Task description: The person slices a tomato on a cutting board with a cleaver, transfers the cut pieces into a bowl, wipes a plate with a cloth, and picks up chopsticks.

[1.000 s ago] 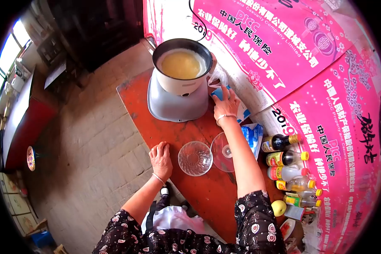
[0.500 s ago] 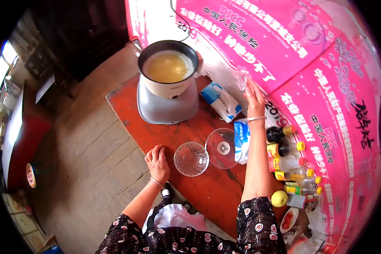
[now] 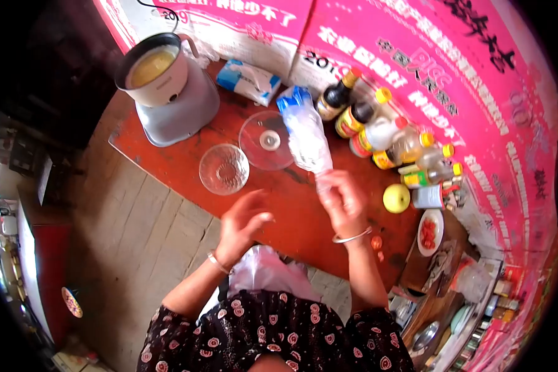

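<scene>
My right hand [image 3: 344, 201] is closed on the gathered near end of a white and blue plastic bag [image 3: 307, 136], which lies on the red table [image 3: 279, 214]. My left hand [image 3: 243, 224] hangs over the table's front edge, fingers apart and holding nothing. Just beyond it sits a clear glass bowl [image 3: 224, 168]. A round glass lid [image 3: 268, 141] with a knob lies between the bowl and the bag. At the far left, a white pot [image 3: 158, 71] of yellowish liquid stands on a grey base [image 3: 183, 111].
A blue and white tissue pack [image 3: 248, 81] lies behind the lid. Several sauce bottles [image 3: 353, 115] line the wall side. Further right are a yellow-green fruit [image 3: 396, 198], a can [image 3: 427, 197] and a white dish [image 3: 430, 232] with red pieces.
My view has swung to the right. My right hand has come back from beside the wall and closed on the bag's end. My left hand has lifted off the table edge.
</scene>
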